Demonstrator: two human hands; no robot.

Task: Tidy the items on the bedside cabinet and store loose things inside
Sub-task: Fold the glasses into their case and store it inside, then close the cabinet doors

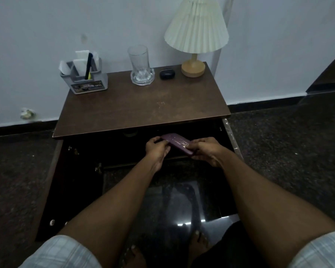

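A dark brown bedside cabinet (124, 107) stands against the wall with its doors swung open. In front of its dark opening I hold a purple booklet (177, 143) with gold lettering, tilted down to the right. My left hand (157, 149) grips its left end and my right hand (205, 150) grips its right end. On the cabinet top stand a grey organiser (89, 82) with papers and a black pen, a clear glass (140, 64), a small black earbud case (167, 74) and a lamp (195, 41) with a pleated shade.
The left cabinet door (52, 190) hangs wide open toward me; the right door's edge (231, 138) shows beside my right hand. The floor is dark and glossy, with my bare feet (197, 240) below. A crumpled scrap (27, 113) lies by the skirting at left.
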